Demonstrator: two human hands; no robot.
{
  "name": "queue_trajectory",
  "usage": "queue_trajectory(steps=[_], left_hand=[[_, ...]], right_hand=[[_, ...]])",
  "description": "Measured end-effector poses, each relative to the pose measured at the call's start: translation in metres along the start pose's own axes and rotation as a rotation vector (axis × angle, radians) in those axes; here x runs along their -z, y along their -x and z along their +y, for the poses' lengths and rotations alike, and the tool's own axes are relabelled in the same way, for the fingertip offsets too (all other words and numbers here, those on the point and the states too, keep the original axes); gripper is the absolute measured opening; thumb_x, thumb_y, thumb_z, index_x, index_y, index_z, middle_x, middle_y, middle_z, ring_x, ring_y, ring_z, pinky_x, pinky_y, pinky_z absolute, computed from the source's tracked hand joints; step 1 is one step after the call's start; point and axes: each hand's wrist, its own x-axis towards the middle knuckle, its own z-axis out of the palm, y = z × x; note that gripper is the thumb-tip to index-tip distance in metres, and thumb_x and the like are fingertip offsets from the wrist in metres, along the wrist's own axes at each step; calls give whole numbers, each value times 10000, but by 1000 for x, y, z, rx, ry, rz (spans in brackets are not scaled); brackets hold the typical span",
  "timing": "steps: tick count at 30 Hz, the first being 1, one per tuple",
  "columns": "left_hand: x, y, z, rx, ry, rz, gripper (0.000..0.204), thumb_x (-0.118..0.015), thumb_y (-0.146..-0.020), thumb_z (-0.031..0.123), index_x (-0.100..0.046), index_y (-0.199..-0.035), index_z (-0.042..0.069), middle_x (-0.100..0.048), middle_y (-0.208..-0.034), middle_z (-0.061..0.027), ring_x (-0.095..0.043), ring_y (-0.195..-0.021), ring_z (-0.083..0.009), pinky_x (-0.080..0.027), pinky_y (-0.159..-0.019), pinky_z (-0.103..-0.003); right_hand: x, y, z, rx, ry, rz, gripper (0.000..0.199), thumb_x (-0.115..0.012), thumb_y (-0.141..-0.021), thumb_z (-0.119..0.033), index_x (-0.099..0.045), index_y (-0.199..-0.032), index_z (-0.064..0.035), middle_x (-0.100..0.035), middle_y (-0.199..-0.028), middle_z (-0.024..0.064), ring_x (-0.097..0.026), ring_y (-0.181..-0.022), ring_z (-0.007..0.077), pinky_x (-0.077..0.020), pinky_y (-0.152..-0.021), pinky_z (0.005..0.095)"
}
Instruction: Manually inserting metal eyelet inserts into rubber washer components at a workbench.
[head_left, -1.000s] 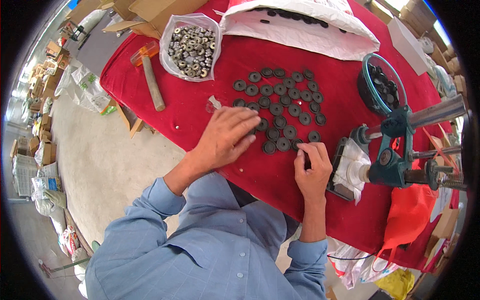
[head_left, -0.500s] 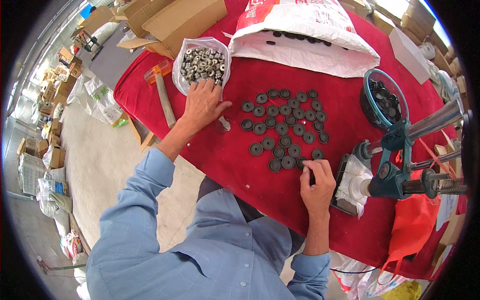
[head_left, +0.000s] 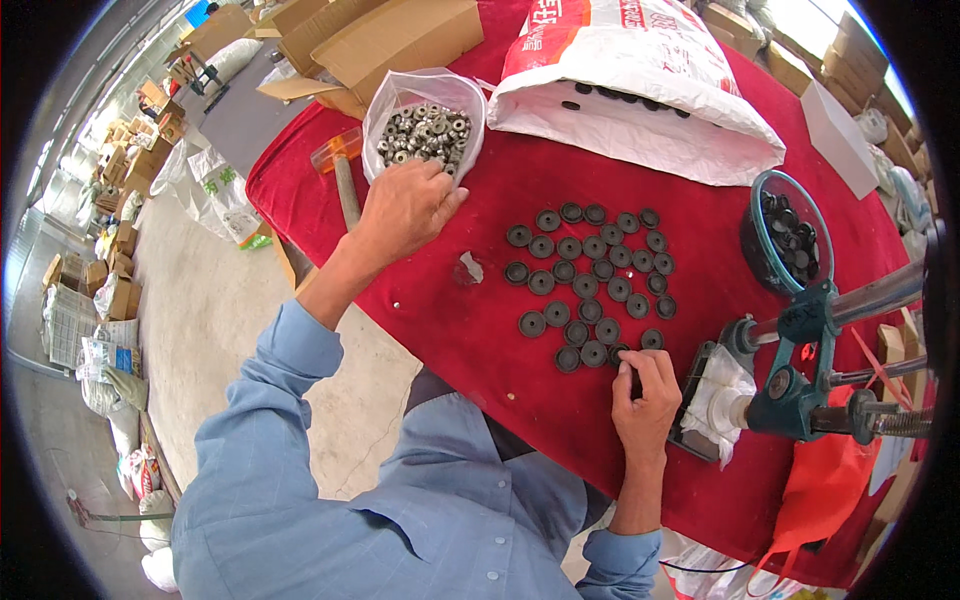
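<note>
Black discs [head_left: 585, 286] lie spread mid-desk [head_left: 560, 430], no metal rings [head_left: 430, 128] visible on them, rings loose in bag [head_left: 462, 88] at eleven o'clock, left hand [head_left: 405, 205] there, hold unclear; right hand [head_left: 648, 400] narrow at five-o'clock disc [head_left: 619, 354], grip uncertain; more dark pieces [head_left: 787, 237] unlaid in tub [head_left: 756, 248], two o'clock.

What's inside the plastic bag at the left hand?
Small metallic rings, heaped in the plastic bag. The left hand covers part of the heap's near edge; whatever lies below the top layer is hidden.

The cloth [head_left: 455, 305] is red; the discs [head_left: 585, 286] black (shirt [head_left: 270, 500]: blue).
</note>
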Motion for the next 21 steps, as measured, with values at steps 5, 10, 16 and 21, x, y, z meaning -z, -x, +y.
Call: queue_trajectory(steps=[5, 10, 16, 21], left_hand=[[5, -39, -25, 304, 97, -198, 395, -522, -1086, 373, -654, -1130, 4, -670, -1142, -234, -633, -1125, -455, -495, -986, -541], [-59, -78, -74, 445, -182, -212, 572, -585, -1030, 485, -565, -1414, 61, -541, -1499, -215, -530, -1345, -508, -454, -1115, -614], [-88, -74, -63, 442, -298, -71, 566, -633, -965, 514, -624, -1405, 159, -560, -1462, -230, -532, -1352, -479, -462, -1031, -740], [-94, -70, -65, 241, -266, 81, 362, -652, -954, 377, -716, -1223, 143, -665, -1218, -190, -661, -1143, -409, -591, -852, -593]], right_hand=[[2, -1, -2, 9, 0, 8, 219, -714, -839, 63, -710, -1040, -22, -669, -970, 151, -685, -846, 356, -544, -726, 428], [4, 1, -2, -2, -8, 32, 200, -710, -850, 51, -712, -1035, -23, -666, -963, 150, -684, -842, 359, -548, -732, 427], [4, 0, 2, -14, -13, 52, 184, -711, -857, 35, -717, -1027, -37, -669, -958, 139, -697, -846, 356, -559, -733, 429], [7, 2, 4, -16, -24, 71, 191, -713, -854, 37, -719, -1029, -39, -670, -958, 140, -702, -842, 353, -563, -720, 426]])
